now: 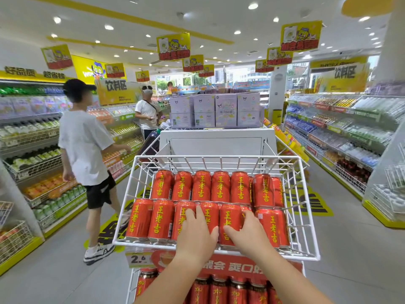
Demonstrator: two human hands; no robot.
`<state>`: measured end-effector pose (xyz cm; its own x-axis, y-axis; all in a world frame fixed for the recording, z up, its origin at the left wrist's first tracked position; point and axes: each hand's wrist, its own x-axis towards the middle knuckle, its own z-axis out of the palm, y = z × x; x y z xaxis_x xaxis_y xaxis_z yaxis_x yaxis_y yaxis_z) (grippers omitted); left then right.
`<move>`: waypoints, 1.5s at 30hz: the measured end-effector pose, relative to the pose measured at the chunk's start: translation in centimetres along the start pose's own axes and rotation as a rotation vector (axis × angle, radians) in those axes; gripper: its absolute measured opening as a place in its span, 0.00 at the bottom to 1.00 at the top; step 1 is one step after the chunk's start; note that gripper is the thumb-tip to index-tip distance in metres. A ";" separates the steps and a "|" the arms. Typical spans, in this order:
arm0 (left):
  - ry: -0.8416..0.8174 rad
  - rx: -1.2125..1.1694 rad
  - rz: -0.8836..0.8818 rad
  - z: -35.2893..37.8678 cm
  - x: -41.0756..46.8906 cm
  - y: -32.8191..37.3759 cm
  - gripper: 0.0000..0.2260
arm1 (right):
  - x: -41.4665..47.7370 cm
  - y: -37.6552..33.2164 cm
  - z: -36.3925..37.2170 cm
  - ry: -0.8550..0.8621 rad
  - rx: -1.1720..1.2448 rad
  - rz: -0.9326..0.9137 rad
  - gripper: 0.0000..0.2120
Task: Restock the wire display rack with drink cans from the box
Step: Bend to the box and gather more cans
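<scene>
A white wire display rack stands in front of me, its tilted top basket filled with two rows of red drink cans bearing yellow characters. My left hand lies flat over the front-row cans near the middle, fingers spread on them. My right hand rests on the neighbouring front-row can, fingers curled around its side. A lower tier holds more red cans, partly hidden by my forearms. No box is in view.
A person in a white shirt and black cap walks in the left aisle; another person stands farther back. Drink shelves line both sides. A white stand with purple boxes sits behind the rack.
</scene>
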<state>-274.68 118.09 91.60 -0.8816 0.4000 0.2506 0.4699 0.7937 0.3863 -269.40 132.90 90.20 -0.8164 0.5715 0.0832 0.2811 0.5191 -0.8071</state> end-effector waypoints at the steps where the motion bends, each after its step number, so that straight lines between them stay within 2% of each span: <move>1: -0.012 0.002 0.014 0.0 -0.1 -0.1 0.37 | 0.0 0.1 0.0 -0.005 0.007 0.001 0.22; 8: -0.039 0.128 0.044 -0.5 -0.5 0.0 0.36 | -0.2 -0.1 0.1 0.002 -0.072 -0.004 0.20; 14: -0.010 0.324 0.127 -0.9 -1.0 -0.2 0.36 | -0.3 -0.4 -0.7 -0.070 -0.303 0.013 0.32; 18: 0.018 0.438 0.219 -1.5 -1.5 -0.8 0.36 | -1.7 -0.3 -1.6 -0.009 -0.517 -0.138 0.42; 21: 0.046 0.518 0.287 -2.2 -1.8 -1.4 0.37 | -3.1 -0.7 -2.4 0.048 -0.710 -0.317 0.43; 23: 0.036 0.550 0.313 -2.7 -2.4 -1.9 0.38 | -4.0 -1.0 -2.9 0.040 -0.787 -0.364 0.43; 29: 0.031 0.519 0.327 -4.6 -5.6 -4.4 0.40 | -7.4 -2.0 -2.5 0.024 -0.918 -0.407 0.41; 33: -0.006 0.524 0.312 -6.0 -8.6 -7.8 0.40 | -10.3 -2.3 -0.3 0.046 -0.927 -0.391 0.43; 38: -0.016 0.473 0.328 -7.7 -12.6 -12.6 0.40 | -15.4 -3.8 3.6 0.044 -0.949 -0.348 0.39; 45: -0.043 0.384 0.399 -4.8 -17.9 -20.1 0.40 | -22.8 -2.2 10.2 0.029 -0.984 -0.282 0.40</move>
<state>-268.15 92.74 83.59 -0.6432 0.7157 0.2720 0.7250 0.6836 -0.0844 -256.59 112.22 84.13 -0.9080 0.3565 0.2203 0.3811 0.9210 0.0805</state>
